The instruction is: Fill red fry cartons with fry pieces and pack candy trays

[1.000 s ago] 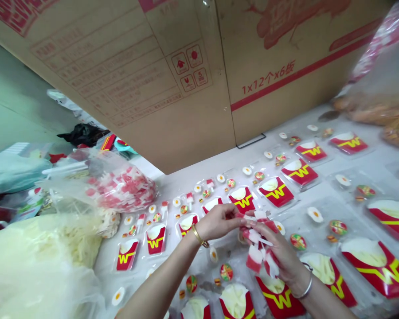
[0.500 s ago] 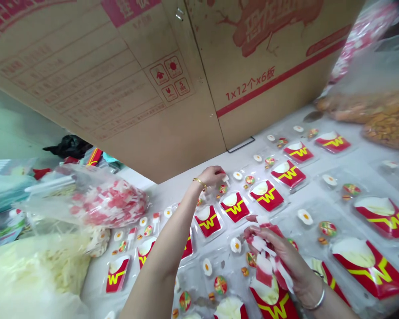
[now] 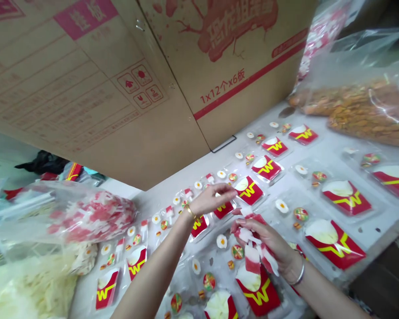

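My left hand (image 3: 213, 199) hovers over the clear plastic trays, fingers stretched toward my right hand, and nothing shows in it. Beyond it, a small red-and-white popsicle-shaped piece (image 3: 209, 178) lies beside a fried-egg piece (image 3: 221, 174) and a round pizza piece (image 3: 232, 177). My right hand (image 3: 275, 243) is closed around a bunch of red-and-white popsicle-shaped pieces (image 3: 252, 254). Beneath that bunch is a red fries box with a yellow W (image 3: 261, 294). Other trays hold red fries boxes (image 3: 334, 243), eggs, pizzas and tiny burgers (image 3: 231, 264).
A large cardboard carton (image 3: 173, 110) stands behind the tray rows. On the left are a clear bag of red-and-white pieces (image 3: 99, 215) and a bag of pale yellow pieces (image 3: 43, 283). A bag of orange-brown pieces (image 3: 369, 115) lies at the back right.
My left hand has let go of a popsicle-shaped piece in a back-row tray and drawn back toward my right hand. The view has shifted right; my right hand still holds its bunch.
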{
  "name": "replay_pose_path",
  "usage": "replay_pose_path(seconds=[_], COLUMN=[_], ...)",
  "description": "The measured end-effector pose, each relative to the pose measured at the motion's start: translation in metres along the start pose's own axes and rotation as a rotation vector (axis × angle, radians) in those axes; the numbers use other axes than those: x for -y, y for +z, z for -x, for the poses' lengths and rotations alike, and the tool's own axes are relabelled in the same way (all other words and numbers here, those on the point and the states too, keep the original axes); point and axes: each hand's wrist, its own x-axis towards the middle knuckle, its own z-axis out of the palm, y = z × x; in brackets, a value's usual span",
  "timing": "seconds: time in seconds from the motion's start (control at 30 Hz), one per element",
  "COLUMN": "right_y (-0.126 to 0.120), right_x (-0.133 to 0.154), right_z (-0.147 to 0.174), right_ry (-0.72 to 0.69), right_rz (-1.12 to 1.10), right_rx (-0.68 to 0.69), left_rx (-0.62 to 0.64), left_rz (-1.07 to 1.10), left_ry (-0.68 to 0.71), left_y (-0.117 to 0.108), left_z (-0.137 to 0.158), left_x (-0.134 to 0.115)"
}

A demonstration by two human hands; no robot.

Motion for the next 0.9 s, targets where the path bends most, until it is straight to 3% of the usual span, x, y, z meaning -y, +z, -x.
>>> replay_pose_path(seconds=[0.07, 0.17, 0.23, 0.3, 0.37, 0.43, 0.57, 0.67, 0.8, 0.9], right_y=[-0.003, -0.008, -0.012, -0.016, -0.02, -0.025, -0.033, -0.04, -0.05, -0.057], right_x=[0.002, 0.008, 0.013, 0.019, 0.026, 0.032, 0.045, 0.055, 0.064, 0.07], right_z=[0.001, 0.005, 0.009, 0.013, 0.017, 0.02, 0.025, 0.028, 0.029, 0.029], right_ry=[0.012, 0.006, -0.024, -0.062, -0.095, -0.121, -0.165, -0.197, -0.26, -0.28], right_rz=[0.01, -0.008, -0.041, -0.081, -0.12, -0.155, -0.212, -0.234, -0.244, -0.258], right_rx=[0.038, 0.052, 0.044, 0.039, 0.032, 0.02, -0.032, -0.088, -0.192, -0.243], left_rx=[0.124, 0.074, -0.047, -0.267, -0.499, -0.619, -0.5, -0.376, -0.274, -0.26], left_rz=[0.188, 0.326, 0.311, 0.201, -0.012, -0.296, -0.813, -1.016, -1.015, -0.851], left_ry=[-0.038, -0.079, -0.026, 0.04, 0.105, 0.18, 0.263, 0.232, 0.128, 0.163], left_y=[0.017, 0.031, 0.028, 0.019, 0.008, 0.002, 0.01, 0.021, 0.026, 0.031], left_z=[0.008, 0.005, -0.009, -0.031, -0.055, -0.078, -0.104, -0.109, -0.107, -0.091], left_x=[-0.018, -0.029, -0.027, -0.02, -0.011, -0.002, 0.01, 0.015, 0.008, -0.022])
